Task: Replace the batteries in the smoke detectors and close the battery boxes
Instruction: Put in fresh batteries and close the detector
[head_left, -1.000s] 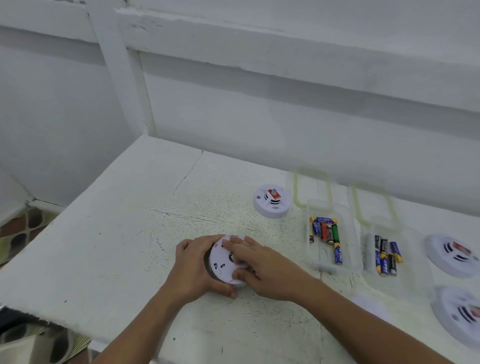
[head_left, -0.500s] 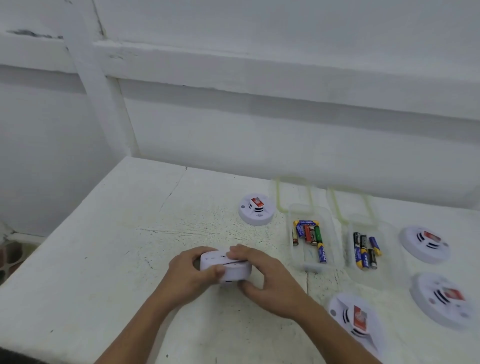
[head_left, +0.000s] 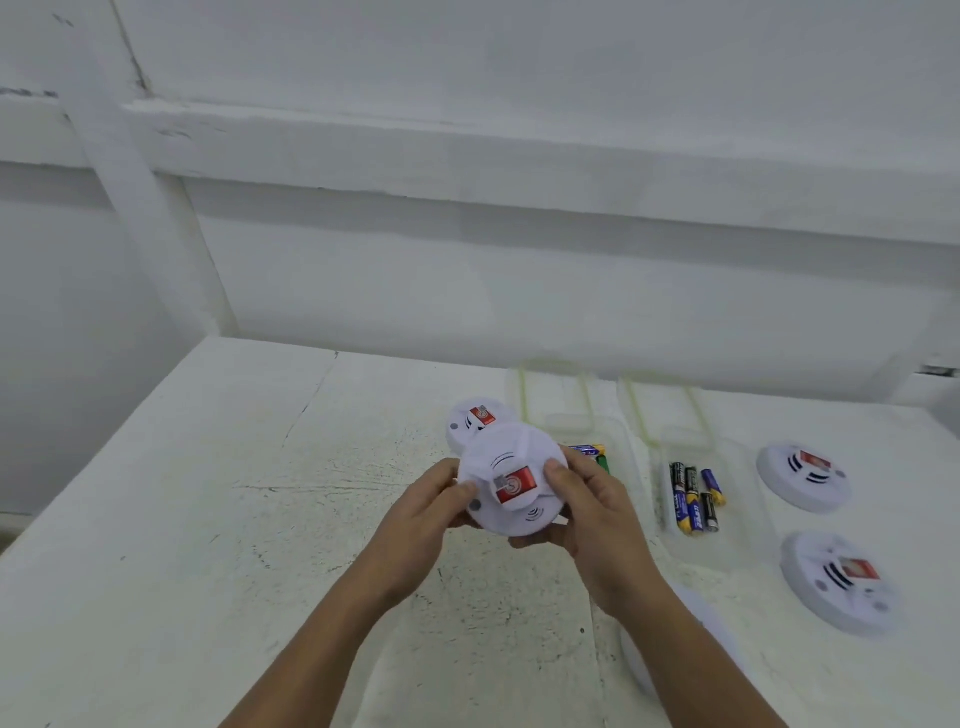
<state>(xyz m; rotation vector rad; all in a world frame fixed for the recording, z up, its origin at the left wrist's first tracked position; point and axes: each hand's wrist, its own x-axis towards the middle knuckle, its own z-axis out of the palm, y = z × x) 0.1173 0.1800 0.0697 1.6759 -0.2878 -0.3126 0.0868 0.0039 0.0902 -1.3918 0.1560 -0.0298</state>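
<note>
Both hands hold one detector (head_left: 511, 480) in the air above the table (head_left: 208, 519), with its red-label face turned toward the camera. The left hand (head_left: 421, 514) grips the left rim with the thumb on the face. The right hand (head_left: 592, 514) grips the right rim, fingers curled under it. The back side is hidden, so I cannot tell if its battery cover is shut.

The grip is only on a smooth plastic rim. If one hand lets go to reach for batteries (head_left: 693, 499), the detector may slip and fall on the table, or on the second detector (head_left: 475, 415) just behind it. A cover that is not latched could then open.

Two open boxes, the left box (head_left: 571, 426) and the right box (head_left: 748, 467), lie side by side, so old and new cells can be mixed (which box holds which, I cannot tell). The right forearm passes over a third detector (head_left: 635, 657) near the table edge, and a careless sweep could push it off.
</note>
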